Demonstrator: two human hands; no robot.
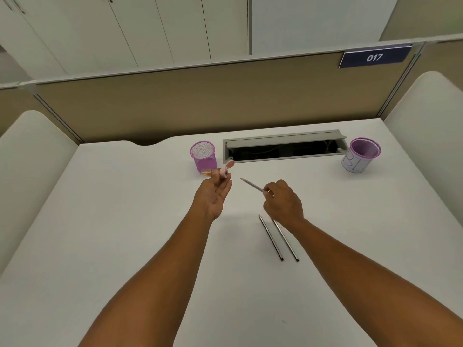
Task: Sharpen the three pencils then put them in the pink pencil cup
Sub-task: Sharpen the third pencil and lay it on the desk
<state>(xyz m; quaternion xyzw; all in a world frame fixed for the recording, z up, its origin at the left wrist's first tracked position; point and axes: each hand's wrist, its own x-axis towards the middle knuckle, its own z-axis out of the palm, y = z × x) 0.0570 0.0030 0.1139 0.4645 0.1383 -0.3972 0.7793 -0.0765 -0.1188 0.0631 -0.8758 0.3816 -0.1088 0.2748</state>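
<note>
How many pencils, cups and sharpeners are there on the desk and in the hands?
Grey pencils: 3, one held in the right hand at, two lying on the white desk at and
Cups: 2, pink mesh cup, pink-rimmed paper-wrapped cup
Pink sharpener in the left hand: 1
Total: 6

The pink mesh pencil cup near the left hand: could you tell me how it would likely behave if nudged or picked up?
The pink mesh pencil cup looks like thin open wire mesh, so it is probably light for its size. It stands upright and appears empty, so a nudge near the rim would likely slide or tip it. Its round wall suggests it would roll if toppled on the smooth table.
</note>
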